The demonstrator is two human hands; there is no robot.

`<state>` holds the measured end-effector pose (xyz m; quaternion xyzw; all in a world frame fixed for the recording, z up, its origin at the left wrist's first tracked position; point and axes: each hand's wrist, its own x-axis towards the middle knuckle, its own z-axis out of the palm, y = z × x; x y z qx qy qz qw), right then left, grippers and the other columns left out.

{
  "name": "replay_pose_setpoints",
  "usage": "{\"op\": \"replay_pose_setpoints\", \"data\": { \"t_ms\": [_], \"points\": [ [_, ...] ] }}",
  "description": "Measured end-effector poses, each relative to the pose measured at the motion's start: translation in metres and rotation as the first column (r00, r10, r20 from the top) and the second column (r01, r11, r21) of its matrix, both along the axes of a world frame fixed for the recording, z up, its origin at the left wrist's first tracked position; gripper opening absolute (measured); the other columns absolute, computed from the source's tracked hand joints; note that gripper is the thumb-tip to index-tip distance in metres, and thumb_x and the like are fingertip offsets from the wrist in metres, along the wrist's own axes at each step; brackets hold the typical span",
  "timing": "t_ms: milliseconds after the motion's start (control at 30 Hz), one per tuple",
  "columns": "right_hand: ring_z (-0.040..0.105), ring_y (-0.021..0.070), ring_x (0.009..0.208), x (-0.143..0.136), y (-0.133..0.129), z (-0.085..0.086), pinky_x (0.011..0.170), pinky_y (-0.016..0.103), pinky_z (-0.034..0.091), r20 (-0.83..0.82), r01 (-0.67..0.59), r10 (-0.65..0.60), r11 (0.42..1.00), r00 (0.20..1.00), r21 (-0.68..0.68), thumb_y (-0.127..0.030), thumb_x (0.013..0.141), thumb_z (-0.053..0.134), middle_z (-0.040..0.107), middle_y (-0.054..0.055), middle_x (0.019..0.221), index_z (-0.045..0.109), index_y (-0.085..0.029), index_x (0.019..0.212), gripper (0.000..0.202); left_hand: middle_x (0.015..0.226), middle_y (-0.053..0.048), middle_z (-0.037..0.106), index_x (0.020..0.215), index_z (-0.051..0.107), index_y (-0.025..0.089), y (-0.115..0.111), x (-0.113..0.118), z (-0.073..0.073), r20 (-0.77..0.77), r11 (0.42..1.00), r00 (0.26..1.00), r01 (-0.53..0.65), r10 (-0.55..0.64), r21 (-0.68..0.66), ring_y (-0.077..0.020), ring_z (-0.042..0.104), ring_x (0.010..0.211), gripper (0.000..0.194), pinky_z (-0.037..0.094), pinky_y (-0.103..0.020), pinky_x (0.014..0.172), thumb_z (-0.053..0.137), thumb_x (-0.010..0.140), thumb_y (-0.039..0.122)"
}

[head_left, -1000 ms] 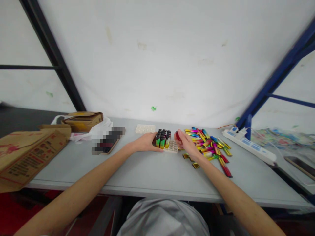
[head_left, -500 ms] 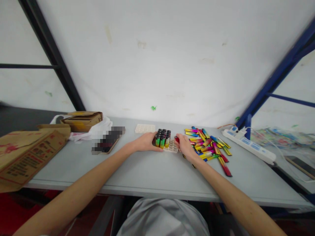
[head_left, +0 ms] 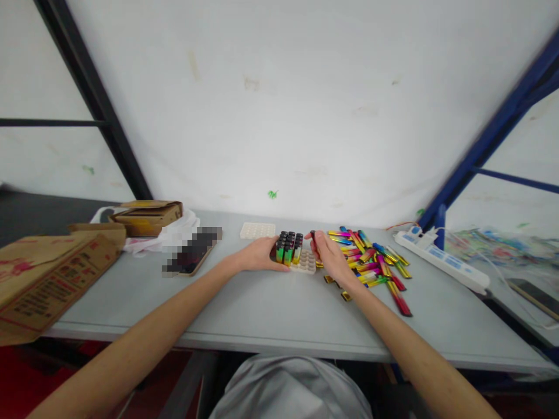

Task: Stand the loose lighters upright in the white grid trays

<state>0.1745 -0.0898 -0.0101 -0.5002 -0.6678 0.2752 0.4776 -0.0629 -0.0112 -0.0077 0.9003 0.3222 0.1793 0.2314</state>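
a white tray point(head_left: 309, 265) is set on the counter point(head_left: 262, 308), its left part filled with upright lighters point(head_left: 288, 248) with black tops, its cells showing at the right. the tray's left end is clasped by the left hand point(head_left: 261, 254), the thumb laid along the front and the other fingers curved behind. one dark-topped lighter point(head_left: 313, 237) is pinched upright between the nearly closed fingers of the right hand point(head_left: 328, 256), just above the tray's right end; its lower part is hidden. beside that hand, a loose pile of shiny coloured lighters point(head_left: 369, 256) is spread, with a power strip point(head_left: 441, 262) placed beyond.
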Motion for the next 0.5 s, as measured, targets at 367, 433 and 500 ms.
{"op": "replay_pose_setpoints", "data": {
  "t_ms": [367,433,500],
  "points": [
    [0.060,0.0188,0.068,0.000,-0.014,0.010,0.068,0.030,0.045,0.375,-0.062,-0.032,0.970,0.926,0.236,-0.050,0.099,0.056,0.068,0.003,0.076,0.065,-0.023,0.094,0.029,0.115,-0.011,0.074,0.123,0.062,0.020,0.000,0.000,0.000,-0.037,0.999,0.999,0.002,-0.001,0.036,-0.0324,0.069,0.101,0.076,0.052,-0.037,0.085,0.079,0.067,0.068],
    [0.063,0.0189,0.067,-0.001,-0.014,0.009,0.066,0.029,0.044,0.360,-0.070,-0.011,0.974,0.933,0.214,-0.051,0.098,0.058,0.071,0.003,0.076,0.066,-0.023,0.095,0.029,0.115,-0.011,0.074,0.123,0.062,0.019,0.000,0.000,-0.001,-0.040,0.999,0.999,-0.008,0.009,0.033,-0.0326,0.069,0.100,0.077,0.052,-0.038,0.085,0.079,0.066,0.068],
    [0.065,0.0193,0.068,-0.001,-0.013,0.007,0.065,0.028,0.044,0.369,-0.084,0.008,0.978,0.929,0.191,-0.052,0.098,0.057,0.073,0.003,0.077,0.066,-0.024,0.094,0.030,0.115,-0.011,0.074,0.124,0.062,0.020,0.000,0.000,-0.001,-0.036,0.999,0.999,-0.016,0.017,0.028,-0.0327,0.069,0.100,0.077,0.052,-0.038,0.085,0.080,0.066,0.067]
  ]
}}
